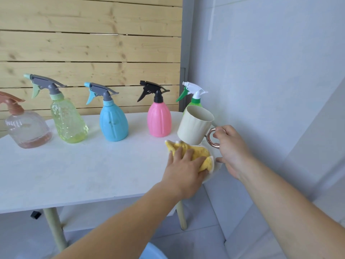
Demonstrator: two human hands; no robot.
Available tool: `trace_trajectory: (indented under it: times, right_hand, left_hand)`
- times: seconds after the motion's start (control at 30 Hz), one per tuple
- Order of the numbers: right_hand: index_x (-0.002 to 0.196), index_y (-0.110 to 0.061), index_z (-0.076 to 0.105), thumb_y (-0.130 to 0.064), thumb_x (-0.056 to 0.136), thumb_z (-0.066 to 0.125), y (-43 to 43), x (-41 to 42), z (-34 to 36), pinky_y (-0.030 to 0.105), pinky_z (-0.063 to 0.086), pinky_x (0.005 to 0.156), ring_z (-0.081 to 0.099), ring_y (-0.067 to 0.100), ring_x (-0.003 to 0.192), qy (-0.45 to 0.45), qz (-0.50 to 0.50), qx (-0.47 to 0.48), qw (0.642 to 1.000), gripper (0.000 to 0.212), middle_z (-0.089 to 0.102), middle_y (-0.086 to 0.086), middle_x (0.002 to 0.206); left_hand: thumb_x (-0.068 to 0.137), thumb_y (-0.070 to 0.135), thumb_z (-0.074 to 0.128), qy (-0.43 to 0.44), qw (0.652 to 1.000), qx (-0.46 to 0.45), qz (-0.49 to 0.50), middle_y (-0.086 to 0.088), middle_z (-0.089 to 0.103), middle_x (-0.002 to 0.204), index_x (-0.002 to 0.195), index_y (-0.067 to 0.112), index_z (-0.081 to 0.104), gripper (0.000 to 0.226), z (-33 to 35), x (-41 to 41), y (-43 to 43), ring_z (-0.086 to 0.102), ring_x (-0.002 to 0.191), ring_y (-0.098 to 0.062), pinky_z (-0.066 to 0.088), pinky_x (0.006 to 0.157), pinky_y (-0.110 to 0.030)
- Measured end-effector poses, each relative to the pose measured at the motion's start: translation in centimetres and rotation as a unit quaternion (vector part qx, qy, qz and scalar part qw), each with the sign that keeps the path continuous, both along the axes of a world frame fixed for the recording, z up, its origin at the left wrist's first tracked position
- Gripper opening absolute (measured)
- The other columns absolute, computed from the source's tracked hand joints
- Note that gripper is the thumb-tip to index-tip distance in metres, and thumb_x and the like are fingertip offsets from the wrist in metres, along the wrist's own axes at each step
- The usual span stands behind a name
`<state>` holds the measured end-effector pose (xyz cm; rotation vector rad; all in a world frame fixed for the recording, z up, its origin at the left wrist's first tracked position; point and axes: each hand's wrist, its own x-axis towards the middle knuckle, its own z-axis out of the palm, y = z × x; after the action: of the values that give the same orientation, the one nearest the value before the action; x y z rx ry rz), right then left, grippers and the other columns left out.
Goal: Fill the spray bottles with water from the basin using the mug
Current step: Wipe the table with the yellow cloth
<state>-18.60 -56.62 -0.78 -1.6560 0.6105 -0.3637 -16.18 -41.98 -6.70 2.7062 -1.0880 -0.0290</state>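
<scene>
Several spray bottles stand in a row on the white table (74,174): a clear one with a brown head (28,128), a yellow-green one (68,120), a blue one (113,121), a pink one with a black head (159,118), and a green one with a white head (196,99) partly hidden behind the mug. My right hand (231,152) holds the cream mug (195,127) by its copper ring handle, lifted and tilted above the table's right end. My left hand (183,168) presses a yellow cloth (194,153) onto the table under the mug.
A wooden slat wall stands behind the table and a grey wall to the right. A pale blue rim (153,252), perhaps the basin, shows at the bottom edge below the table. The table's right edge is right by my hands.
</scene>
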Motion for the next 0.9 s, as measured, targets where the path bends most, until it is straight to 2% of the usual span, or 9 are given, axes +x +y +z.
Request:
trace_trajectory:
  times: [0.13,0.2,0.27,0.37,0.43,0.5,0.6,0.73,0.9]
  right_hand:
    - [0.101,-0.021,0.058,-0.036,0.102,0.043,-0.1,-0.1,0.1,0.056,0.047,0.1,0.052,0.013,0.088,-0.003,0.016,-0.025,1.0,0.021,0.058,-0.011,0.094]
    - [0.099,-0.021,0.058,-0.036,0.099,0.046,0.1,-0.4,0.5,0.056,0.048,0.099,0.055,0.023,0.1,0.004,0.031,-0.014,0.999,0.019,0.057,-0.009,0.097]
    - [0.095,-0.022,0.059,-0.035,0.097,0.048,0.2,-0.7,0.7,0.054,0.05,0.097,0.056,0.028,0.115,0.005,0.04,-0.01,0.999,0.017,0.056,-0.007,0.1]
    - [0.088,-0.023,0.059,-0.03,0.094,0.05,0.6,-1.2,0.7,0.053,0.051,0.097,0.059,0.024,0.116,0.002,0.049,-0.002,0.999,0.013,0.056,-0.009,0.099]
    - [0.083,-0.023,0.058,-0.029,0.093,0.052,1.0,-1.5,0.6,0.052,0.052,0.097,0.063,0.023,0.113,0.009,0.056,-0.005,0.998,0.012,0.058,-0.008,0.096]
    - [0.079,-0.023,0.057,-0.027,0.092,0.053,1.4,-1.7,0.3,0.051,0.052,0.097,0.066,0.023,0.109,0.021,0.064,-0.013,0.998,0.014,0.059,-0.006,0.092]
    - [0.075,-0.021,0.056,-0.025,0.089,0.054,2.0,-1.8,-0.2,0.047,0.053,0.094,0.068,0.021,0.103,0.033,0.069,-0.036,0.996,0.015,0.063,-0.003,0.087]
    - [0.077,-0.012,0.057,-0.032,0.077,0.053,2.6,-1.7,-0.8,0.038,0.047,0.08,0.061,0.021,0.088,0.048,0.099,-0.062,0.992,0.02,0.063,-0.002,0.08]
    - [0.072,-0.018,0.059,-0.037,0.069,0.052,2.7,-1.2,-1.2,0.039,0.047,0.084,0.063,0.025,0.092,0.054,0.11,-0.074,0.99,0.021,0.065,-0.002,0.081]
  left_hand:
    - [0.095,0.054,0.021,-0.004,1.0,0.021,-0.007,-0.003,0.046,0.15,0.144,0.031,0.055,0.064,0.2,-0.2,1.1,0.034,0.141,-0.036,0.028,0.12,-0.051]
    - [0.103,0.044,0.037,-0.01,1.0,0.018,-0.023,0.0,0.046,0.15,0.143,0.029,0.055,0.047,0.2,-0.5,3.4,0.035,0.141,-0.03,0.031,0.12,-0.044]
    - [0.102,0.042,0.04,-0.031,0.999,0.004,-0.035,0.002,0.052,0.148,0.14,0.028,0.059,0.044,0.0,-1.1,6.5,0.043,0.139,-0.028,0.041,0.117,-0.041]
    - [0.093,0.044,0.041,-0.074,0.997,-0.018,-0.02,0.003,0.068,0.13,0.123,0.03,0.07,0.044,-0.1,-2.0,11.7,0.066,0.118,-0.027,0.06,0.088,-0.035]
    - [0.092,0.047,0.044,-0.076,0.997,-0.013,0.026,0.004,0.07,0.129,0.12,0.032,0.072,0.042,0.0,-2.1,14.8,0.069,0.115,-0.027,0.063,0.079,-0.036]
    - [0.095,0.047,0.044,-0.079,0.994,-0.012,0.07,0.005,0.067,0.138,0.127,0.033,0.069,0.043,0.4,-2.3,16.6,0.066,0.124,-0.027,0.063,0.083,-0.04]
    - [0.106,0.045,0.045,-0.026,0.989,-0.005,0.143,0.013,0.04,0.162,0.153,0.037,0.046,0.047,1.1,-2.6,17.6,0.035,0.152,-0.019,0.047,0.11,-0.04]
    - [0.107,0.041,0.045,-0.013,0.982,-0.018,0.188,0.012,0.038,0.162,0.154,0.034,0.043,0.047,1.6,-2.6,17.3,0.029,0.151,-0.016,0.042,0.112,-0.037]
    - [0.108,0.04,0.042,-0.004,0.981,-0.001,0.193,0.012,0.034,0.164,0.154,0.033,0.041,0.046,1.5,-2.2,17.1,0.026,0.152,-0.017,0.039,0.114,-0.035]
